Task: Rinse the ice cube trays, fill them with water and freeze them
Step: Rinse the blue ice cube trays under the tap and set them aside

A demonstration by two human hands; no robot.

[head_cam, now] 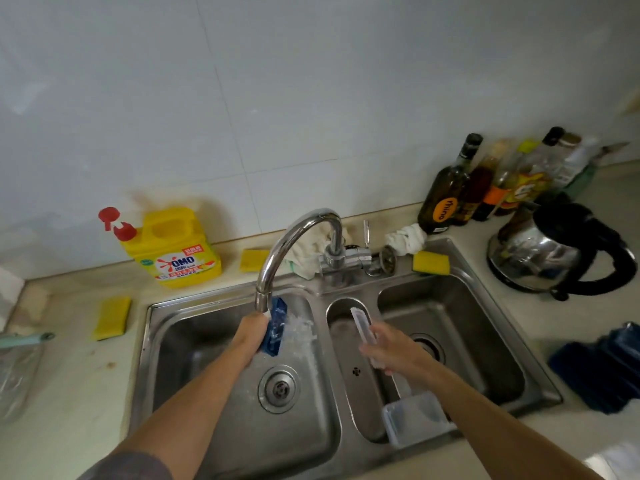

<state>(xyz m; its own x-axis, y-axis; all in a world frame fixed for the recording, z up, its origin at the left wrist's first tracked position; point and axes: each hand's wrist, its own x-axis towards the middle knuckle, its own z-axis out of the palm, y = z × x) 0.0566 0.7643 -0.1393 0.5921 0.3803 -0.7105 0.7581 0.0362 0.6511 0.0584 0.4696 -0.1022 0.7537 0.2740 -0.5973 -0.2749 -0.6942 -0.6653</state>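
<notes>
My left hand point(251, 336) grips a blue ice cube tray point(276, 327), tilted on edge under the faucet spout point(263, 301). Water splashes off it into the left sink basin point(194, 341). Over the narrow middle basin point(349, 341), my right hand point(391, 348) holds a clear plastic lid or tray point(363, 329) on edge. A clear rectangular tray point(414, 422) leans at the near end of the middle basin. Dark blue trays point(602, 368) lie on the counter at the right.
A yellow detergent bottle point(176, 249) stands behind the sink on the left. Yellow sponges point(110, 317) point(430, 262) lie around the sink rim. Bottles point(446, 192) and a steel kettle point(554, 251) crowd the back right counter. A clear container point(17, 372) sits at far left.
</notes>
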